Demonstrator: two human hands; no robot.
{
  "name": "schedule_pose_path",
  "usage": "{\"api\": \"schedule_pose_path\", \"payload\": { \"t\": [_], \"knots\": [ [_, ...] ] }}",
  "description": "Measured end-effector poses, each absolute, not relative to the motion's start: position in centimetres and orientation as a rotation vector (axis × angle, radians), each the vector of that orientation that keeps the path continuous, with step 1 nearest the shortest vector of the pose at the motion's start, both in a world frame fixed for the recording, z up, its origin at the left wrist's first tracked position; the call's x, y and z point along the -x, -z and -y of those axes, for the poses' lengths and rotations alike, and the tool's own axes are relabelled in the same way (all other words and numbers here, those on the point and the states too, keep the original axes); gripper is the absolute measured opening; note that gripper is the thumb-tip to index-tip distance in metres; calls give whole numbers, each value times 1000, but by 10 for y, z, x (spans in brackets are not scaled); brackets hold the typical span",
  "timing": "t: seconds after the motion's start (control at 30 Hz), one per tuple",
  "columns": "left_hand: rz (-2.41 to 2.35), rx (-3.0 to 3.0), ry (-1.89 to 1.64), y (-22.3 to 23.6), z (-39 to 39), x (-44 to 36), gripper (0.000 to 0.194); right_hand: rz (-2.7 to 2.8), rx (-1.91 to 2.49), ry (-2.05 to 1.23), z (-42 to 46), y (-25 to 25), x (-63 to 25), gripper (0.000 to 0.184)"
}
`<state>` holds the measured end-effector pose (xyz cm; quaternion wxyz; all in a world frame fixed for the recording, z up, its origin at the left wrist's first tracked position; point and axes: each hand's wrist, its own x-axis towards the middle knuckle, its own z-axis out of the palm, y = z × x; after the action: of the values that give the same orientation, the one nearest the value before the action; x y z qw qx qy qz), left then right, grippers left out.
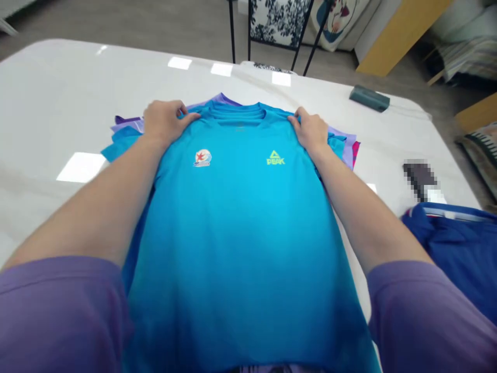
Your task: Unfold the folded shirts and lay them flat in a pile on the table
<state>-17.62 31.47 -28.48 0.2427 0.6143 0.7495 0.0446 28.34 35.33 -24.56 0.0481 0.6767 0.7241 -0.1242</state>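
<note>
Blue shirt [240, 217], one; chest emblems [202, 158], two. Hands, two: left hand [165, 122], right hand [310, 129], each pinched closed on one shirt shoulder. Dark case [369, 98], one, far right.

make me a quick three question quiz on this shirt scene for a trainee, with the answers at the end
1. Multiple choice: the left hand and right hand pinch the shirt at its (a) hem, (b) shoulders, (c) sleeve cuffs.

2. True or false: the PEAK logo is nearer the left hand than the right hand.

3. Fill in: the garment at the picture's right edge is dark ____.

Key:
1. b
2. False; it is nearer the right hand.
3. blue
</note>
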Motion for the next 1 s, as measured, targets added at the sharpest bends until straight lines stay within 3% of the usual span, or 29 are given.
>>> {"api": "schedule_pose_path", "payload": {
  "t": [0.07, 0.23, 0.37, 0.5, 0.6, 0.73, 0.87, 0.9, 1.0],
  "knots": [
    [-2042, -1752, -94, 291, -322, 182, 95, -2242, -2019, 355, -360, 249, -285, 72],
    [-2000, -1919, 148, 268, -321, 153, 71, -2262, -1861, 303, -353, 228, -273, 67],
    [-2017, -2076, -110, 216, -299, 87, 57, -2309, -1853, 134, -309, 166, -302, 50],
    [-1756, -2176, -213, 161, -254, -2, 46, -2223, -1926, 103, -222, 73, -416, 40],
    [-1515, -2098, -267, 124, -206, -85, 39, -1946, -2283, 81, -142, 6, -534, 37],
    [-1241, -1963, -287, 81, -141, -208, 31, -1555, -2560, -34, -51, -43, -652, 58],
    [-1113, -1870, -288, 51, -94, -318, 39, -1445, -2555, 173, 7, -52, -692, 30],
    [-1100, -1831, -284, 46, -86, -340, 42, -1436, -2567, 200, 16, -52, -694, 32],
    [-1108, -1682, -260, 40, -72, -392, 46, -1419, -2597, 231, 35, -53, -698, 60]
  ]
}}
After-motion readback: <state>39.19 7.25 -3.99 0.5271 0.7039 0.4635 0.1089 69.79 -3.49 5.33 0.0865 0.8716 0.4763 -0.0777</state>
